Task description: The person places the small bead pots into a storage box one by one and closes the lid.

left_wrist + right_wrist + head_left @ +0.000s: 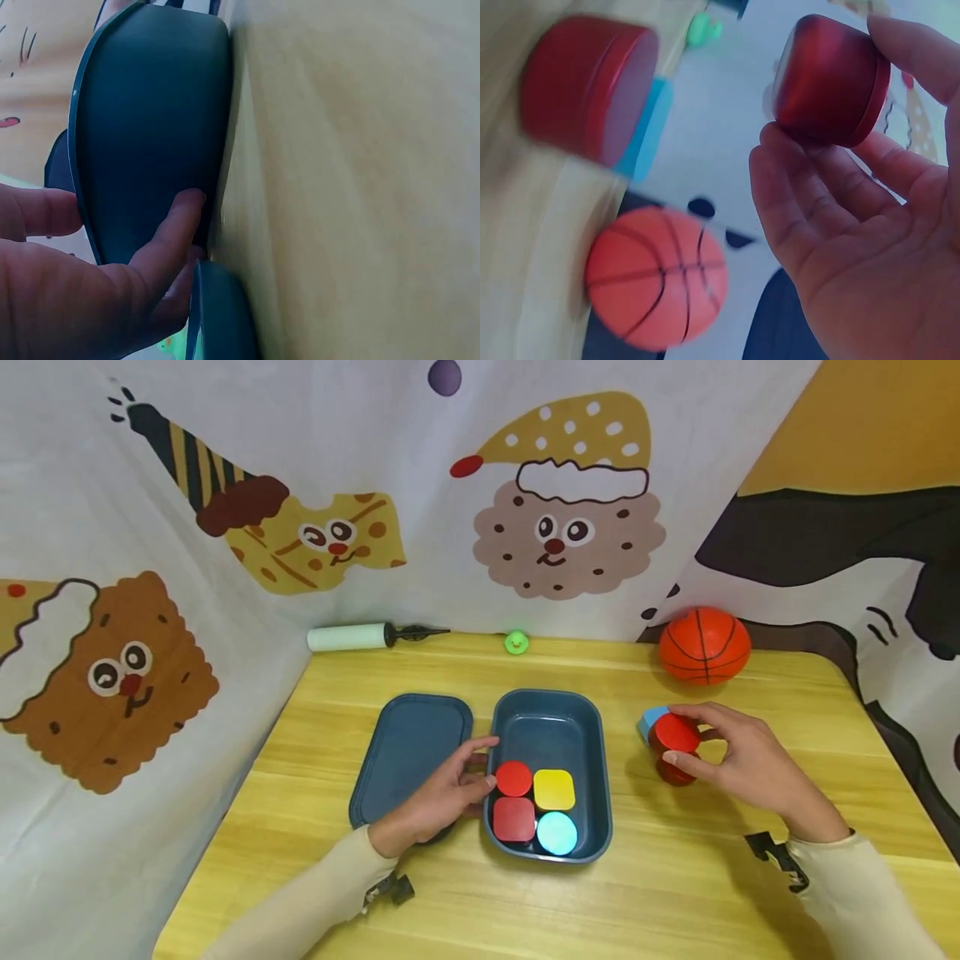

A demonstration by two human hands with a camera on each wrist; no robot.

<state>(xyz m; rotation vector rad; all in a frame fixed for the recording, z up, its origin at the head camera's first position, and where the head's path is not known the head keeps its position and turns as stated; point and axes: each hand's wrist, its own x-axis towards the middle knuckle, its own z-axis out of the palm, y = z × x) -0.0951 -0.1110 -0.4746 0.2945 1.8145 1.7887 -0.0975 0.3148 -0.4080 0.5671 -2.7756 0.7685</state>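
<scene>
My right hand (750, 760) holds a small red round tin (832, 82) between thumb and fingers, raised off the table. Below it another red round tin (678, 772) stands on the table, beside a blue item (651, 722) that is partly hidden. My left hand (446, 793) touches the left side of a dark blue rectangular box (592, 727), its fingers against the outer wall (150, 135). Inside the box's near half sit a red round tin (513, 778), a yellow square one (554, 790), a red square one (513, 820) and a light blue round one (557, 833).
A dark blue lid (408, 743) lies left of the box, partly under my left hand. Along the back edge are a pale green hand pump (348, 637), a small green duck (516, 642) and an orange basketball (705, 646). A printed cloth (435, 568) hangs behind the table.
</scene>
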